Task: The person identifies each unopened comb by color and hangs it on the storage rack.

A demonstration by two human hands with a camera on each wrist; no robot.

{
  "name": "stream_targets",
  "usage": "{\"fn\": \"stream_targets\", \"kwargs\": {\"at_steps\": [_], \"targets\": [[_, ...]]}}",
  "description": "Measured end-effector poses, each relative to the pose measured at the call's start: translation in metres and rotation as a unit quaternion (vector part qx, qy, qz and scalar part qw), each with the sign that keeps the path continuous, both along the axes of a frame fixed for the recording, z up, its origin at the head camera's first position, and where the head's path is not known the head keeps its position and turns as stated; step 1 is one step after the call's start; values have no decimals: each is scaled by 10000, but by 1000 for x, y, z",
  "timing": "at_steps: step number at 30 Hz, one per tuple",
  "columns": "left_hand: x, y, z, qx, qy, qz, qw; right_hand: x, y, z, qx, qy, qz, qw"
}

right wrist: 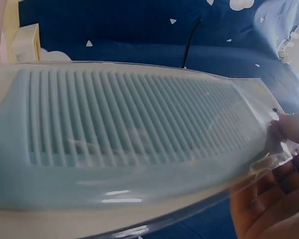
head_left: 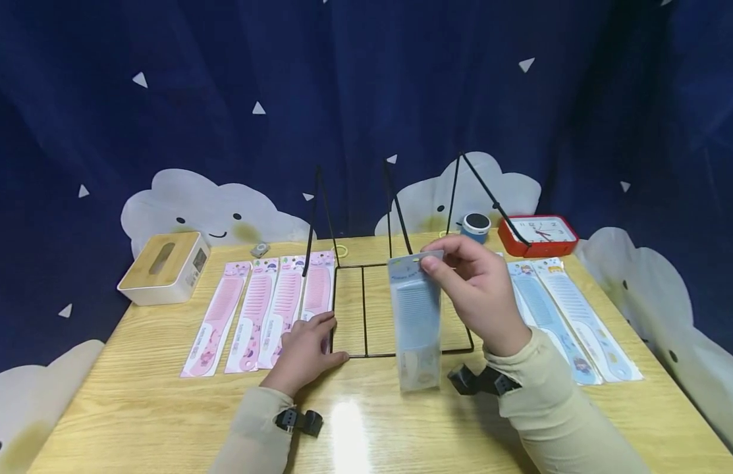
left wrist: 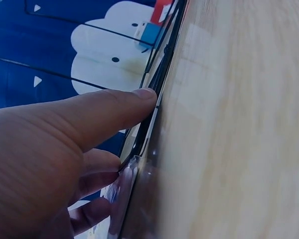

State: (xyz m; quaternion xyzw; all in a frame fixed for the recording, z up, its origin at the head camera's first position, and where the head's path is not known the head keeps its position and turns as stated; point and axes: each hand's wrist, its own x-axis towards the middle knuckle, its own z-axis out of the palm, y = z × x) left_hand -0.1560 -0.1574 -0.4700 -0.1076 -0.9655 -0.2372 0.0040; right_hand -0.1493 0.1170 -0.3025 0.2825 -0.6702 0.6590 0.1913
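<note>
One blue comb packet [head_left: 417, 322] dangled before the wire rack [head_left: 364, 313], its top pinched by the right hand [head_left: 481, 289]; the left hand [head_left: 307, 349], fingers loose, rested on the rack's near corner. Keeping the packet square to the rod [head_left: 400, 217] seemed wise, though contact was unclear.

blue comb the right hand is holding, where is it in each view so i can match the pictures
Head: just right of centre, the blue comb in its clear packet, pinched at the top by the right hand.
Left wrist: not in it.
Right wrist: lies sideways across most of the picture, with the hand at the right edge.
Shared landmark: the dark blue curtain, upper left in the left wrist view.
</note>
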Motion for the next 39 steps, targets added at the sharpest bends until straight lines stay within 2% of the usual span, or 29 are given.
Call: {"fn": "stream_targets", "kwargs": {"at_steps": [4, 8, 13, 21, 27, 34, 39], "targets": [[0, 0, 0, 5, 6, 6, 10000, 0, -2, 0, -65, 42, 6, 10000], [0, 1, 0, 27, 6, 4, 10000, -8, -4, -3, 156, -10, -170, 9997], [1, 0, 0, 15, -19, 0, 10000, -24, -7, -7, 497, -186, -402, 9978], [0, 1, 1, -34, -16, -9, 10000, -51, -9, -5, 636, -199, -429, 9969], [0, 1, 2, -63, -27, -21, 10000, -72, -9, -1, 889, -363, -507, 9941], [1, 1, 2, -61, -21, -27, 10000, -95, -11, 5, 975, -831, -378, 9910], [1, 0, 1, -70, 0, -17, 10000, -114, -14, 10, 1316, -862, -567, 9859]]}}
